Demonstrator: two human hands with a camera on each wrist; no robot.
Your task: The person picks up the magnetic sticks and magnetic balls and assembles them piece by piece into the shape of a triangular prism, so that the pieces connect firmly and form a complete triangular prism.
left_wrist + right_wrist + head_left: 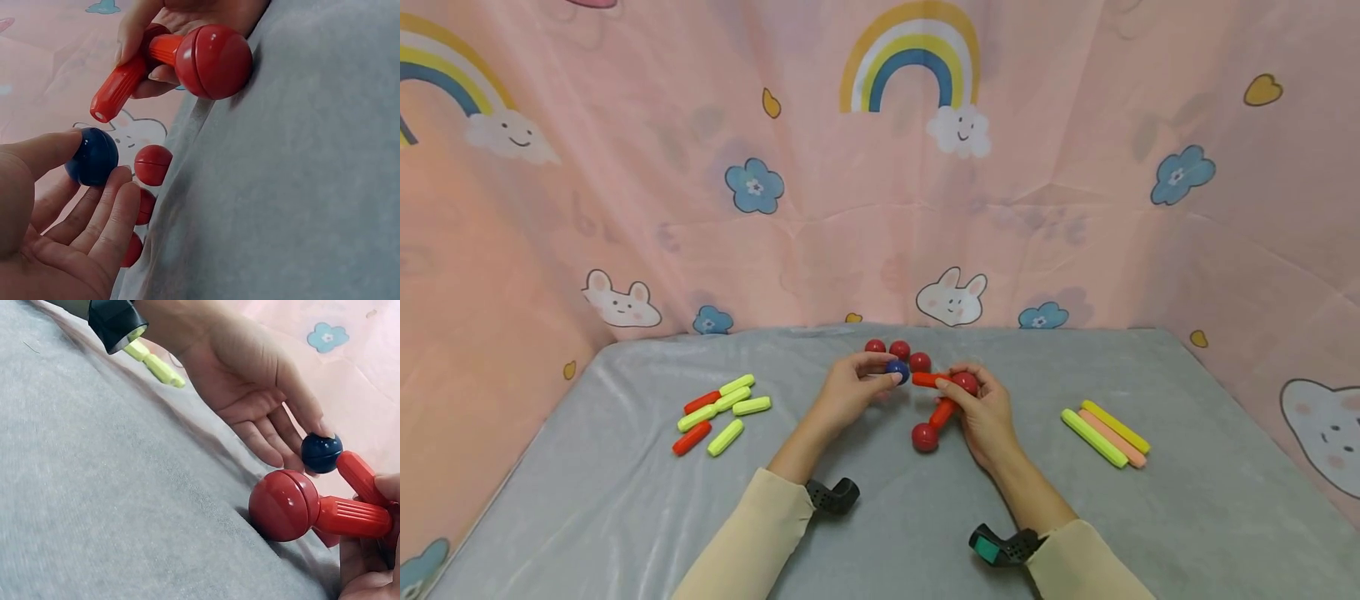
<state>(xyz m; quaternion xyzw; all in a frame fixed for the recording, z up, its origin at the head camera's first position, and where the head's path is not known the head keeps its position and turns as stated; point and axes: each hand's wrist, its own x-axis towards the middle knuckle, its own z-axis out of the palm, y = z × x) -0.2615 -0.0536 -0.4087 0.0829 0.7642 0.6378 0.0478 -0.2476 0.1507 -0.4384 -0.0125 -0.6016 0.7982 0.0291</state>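
Note:
Between thumb and fingers my left hand pinches a blue ball. My right hand holds a joined piece: a red ball in the grip with two red-orange rods coming off it. One rod points at the blue ball, its free end close to it. The other rod ends in a second red ball, low over the grey cloth. Just beyond the hands, several loose red balls lie in a row, partly hidden behind the left hand in the head view.
On the left of the grey cloth lie several short yellow-green rods and red rods. Three longer rods, yellow-green, pink and yellow, lie together at right. A pink patterned curtain hangs behind.

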